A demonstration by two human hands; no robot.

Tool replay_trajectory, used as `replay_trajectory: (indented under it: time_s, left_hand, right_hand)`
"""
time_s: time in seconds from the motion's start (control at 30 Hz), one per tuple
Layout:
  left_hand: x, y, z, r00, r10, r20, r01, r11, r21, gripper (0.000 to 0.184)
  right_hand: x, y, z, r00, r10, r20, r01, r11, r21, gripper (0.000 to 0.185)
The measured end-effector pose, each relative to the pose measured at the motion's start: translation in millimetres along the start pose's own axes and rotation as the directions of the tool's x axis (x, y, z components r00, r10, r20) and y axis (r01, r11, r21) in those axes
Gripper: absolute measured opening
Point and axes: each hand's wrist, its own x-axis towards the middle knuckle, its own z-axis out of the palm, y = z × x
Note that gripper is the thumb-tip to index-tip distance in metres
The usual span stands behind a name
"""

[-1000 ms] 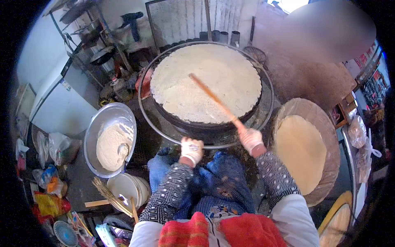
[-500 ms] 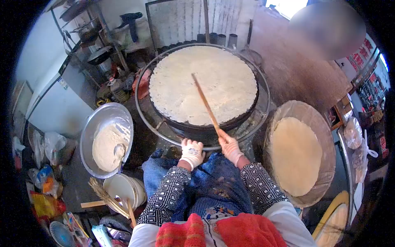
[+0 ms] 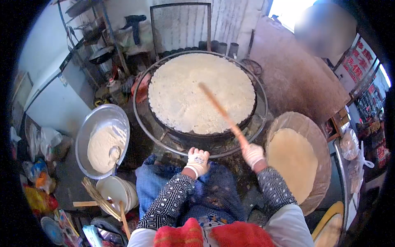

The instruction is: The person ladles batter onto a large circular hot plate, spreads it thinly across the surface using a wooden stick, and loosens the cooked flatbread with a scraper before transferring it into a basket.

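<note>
A wide round griddle (image 3: 173,132) bears a large thin pale pancake (image 3: 185,90) that covers nearly its whole top. Around it runs a metal ring (image 3: 142,122). My left hand (image 3: 197,161), in a whitish glove, has its fingers curled over the near side of that ring. My right hand (image 3: 252,155), gloved too, is closed round the lower end of a wooden stick (image 3: 222,111). The stick slants up and left over the pancake; whether its far end touches the surface I cannot tell.
Left stands a metal basin (image 3: 83,152) of pale batter with a ladle (image 3: 115,155). Below it is a white bucket (image 3: 131,193) with a straw brush (image 3: 95,193). At right, a lined basket (image 3: 319,193) holds pale flat sheets (image 3: 292,164). A blurred person is at upper right.
My right hand has swung right, away from my left hand, carrying the stick's near end with it. My left hand stays at the ring. The whole view has shifted slightly.
</note>
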Motion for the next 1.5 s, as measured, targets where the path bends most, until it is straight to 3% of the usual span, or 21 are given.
replay_trajectory:
  time_s: [0.2, 0.23, 0.27, 0.3, 0.33, 0.37, 0.4, 0.53, 0.6, 0.63, 0.67, 0.7, 0.73, 0.8, 0.9, 0.93, 1.0, 1.13, 1.27, 1.37, 1.5]
  left_hand:
    - [-9, -36, 0, 0.994, -0.037, -0.1, 0.04, 0.999, 0.035, 0.03]
    - [-10, -43, 2, 0.991, -0.052, -0.119, 0.06, 0.996, 0.061, 0.03]
    - [-11, -52, 5, 0.988, -0.067, -0.141, 0.08, 0.993, 0.083, 0.03]
    - [-11, -64, 8, 0.985, -0.087, -0.149, 0.104, 0.988, 0.112, 0.03]
    - [-11, -64, -14, 0.986, -0.164, -0.019, 0.164, 0.966, 0.199, 0.028]
    - [-3, -82, 2, 0.968, -0.246, -0.042, 0.249, 0.948, 0.2, 0.021]
    - [1, -101, 9, 0.957, -0.289, -0.026, 0.286, 0.924, 0.253, 0.017]
    - [-14, -158, -15, 0.879, -0.442, -0.177, 0.476, 0.827, 0.299, 0.031]
    - [-20, -185, -15, 0.756, -0.456, -0.47, 0.622, 0.724, 0.298, 0.044]
    - [-27, -183, -21, 0.737, -0.45, -0.504, 0.626, 0.737, 0.256, 0.047]
    - [-37, -180, -26, 0.714, -0.449, -0.538, 0.629, 0.748, 0.21, 0.051]
    - [-50, -153, -50, 0.694, -0.432, -0.576, 0.58, 0.809, 0.093, 0.053]
    - [-47, -157, -28, 0.617, -0.269, -0.74, 0.502, 0.859, 0.106, 0.057]
    - [-63, -92, -58, 0.649, -0.157, -0.745, 0.209, 0.978, -0.024, 0.05]
    - [-53, -21, -54, 0.791, 0.061, -0.608, -0.181, 0.974, -0.137, 0.04]
    - [-42, -7, -29, 0.746, 0.149, -0.649, -0.281, 0.954, -0.104, 0.045]
    - [-29, 22, -7, 0.883, 0.168, -0.439, -0.223, 0.972, -0.078, 0.046]
    - [-3, 12, 15, 0.989, -0.092, -0.116, 0.096, 0.995, 0.027, 0.029]
    - [-15, -54, 0, 0.992, -0.094, -0.088, 0.101, 0.992, 0.081, 0.029]
    - [-13, -87, -36, 0.979, -0.18, 0.093, 0.16, 0.969, 0.188, 0.03]
    - [-2, -157, -27, 0.972, -0.224, 0.071, 0.169, 0.878, 0.447, 0.017]
  right_hand:
    - [58, 66, 1, 0.954, 0.275, -0.115, -0.275, 0.961, 0.013, 0.046]
    - [57, 60, 23, 0.949, 0.26, -0.179, -0.159, 0.883, 0.441, 0.043]
    - [51, 51, 50, 0.932, 0.27, -0.243, 0.016, 0.638, 0.77, 0.04]
    - [30, 22, 39, 0.946, 0.247, -0.209, 0.018, 0.606, 0.796, 0.043]
    - [26, 14, 87, 0.947, 0.258, -0.189, 0.097, 0.331, 0.939, 0.041]
    - [4, -13, 73, 0.949, 0.161, -0.271, 0.244, 0.169, 0.955, 0.039]
    - [-15, -43, 52, 0.962, 0.112, -0.249, 0.185, 0.403, 0.896, 0.038]
    - [-38, -131, 46, 0.99, -0.042, -0.134, 0.14, 0.23, 0.963, 0.037]
    - [-45, -150, -2, 0.942, -0.139, 0.305, -0.296, 0.087, 0.951, 0.038]
    - [-47, -154, 6, 0.982, -0.133, 0.135, -0.134, 0.016, 0.991, 0.037]
    - [-41, -151, 22, 0.939, -0.093, -0.332, 0.345, 0.253, 0.904, 0.038]
    - [-43, -141, -2, 0.967, -0.163, -0.193, 0.253, 0.58, 0.775, 0.041]
    - [-46, -123, -25, 0.984, -0.176, -0.038, 0.17, 0.832, 0.528, 0.044]
    - [-35, -82, 14, 0.97, -0.242, -0.037, 0.244, 0.941, 0.234, 0.052]
    - [-23, -42, 6, 0.976, -0.218, -0.017, 0.219, 0.973, 0.073, 0.055]
    - [-18, -30, 9, 0.986, -0.169, -0.019, 0.169, 0.985, 0.041, 0.054]
    - [-4, -14, 3, 0.995, -0.07, 0.075, 0.071, 0.997, -0.006, 0.049]
    - [16, 14, 1, 0.999, -0.033, -0.021, 0.033, 0.999, -0.008, 0.051]
    - [50, 51, 2, 0.996, 0.08, -0.036, -0.08, 0.997, -0.017, 0.055]
    - [86, 76, 1, 0.987, 0.161, -0.03, -0.16, 0.987, 0.006, 0.048]
    - [135, 106, 4, 0.968, 0.241, -0.076, -0.236, 0.969, 0.067, 0.047]
